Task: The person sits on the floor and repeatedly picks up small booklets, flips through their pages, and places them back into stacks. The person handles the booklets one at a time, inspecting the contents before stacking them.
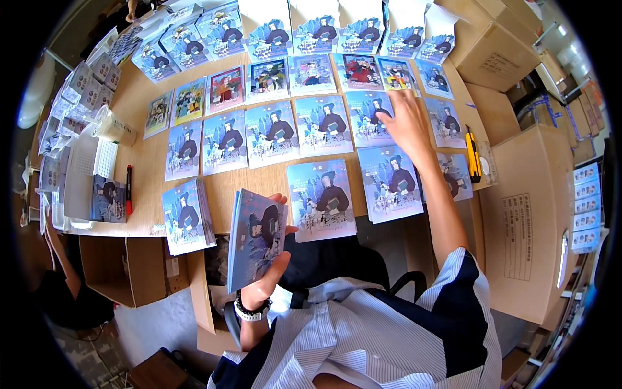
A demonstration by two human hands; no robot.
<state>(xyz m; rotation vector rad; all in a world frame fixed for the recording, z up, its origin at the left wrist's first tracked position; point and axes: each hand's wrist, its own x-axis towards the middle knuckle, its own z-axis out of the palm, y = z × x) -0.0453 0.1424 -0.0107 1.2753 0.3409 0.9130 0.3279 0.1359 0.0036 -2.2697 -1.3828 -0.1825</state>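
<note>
My left hand (pixel 272 279) grips a stack of blue illustrated booklets (pixel 254 236) near the desk's front edge. My right hand (pixel 402 123) reaches over a blue card (pixel 366 133) in the middle row, touching or hovering just above it, thumb and fingers apart. Rows of similar cards (pixel 327 126) cover the wooden desk, with differently coloured ones (pixel 227 91) behind. Another pile (pixel 184 217) sits at the front left, and single cards (pixel 322 198) lie along the front.
Upright display boxes (pixel 275 35) line the back. A cup (pixel 115 126), white basket (pixel 81 175) and marker (pixel 129 194) stand or lie left; a yellow cutter (pixel 473 152) lies right. Cartons (pixel 518 246) crowd the right side. Other people's arms (pixel 65 262) show at the left and back.
</note>
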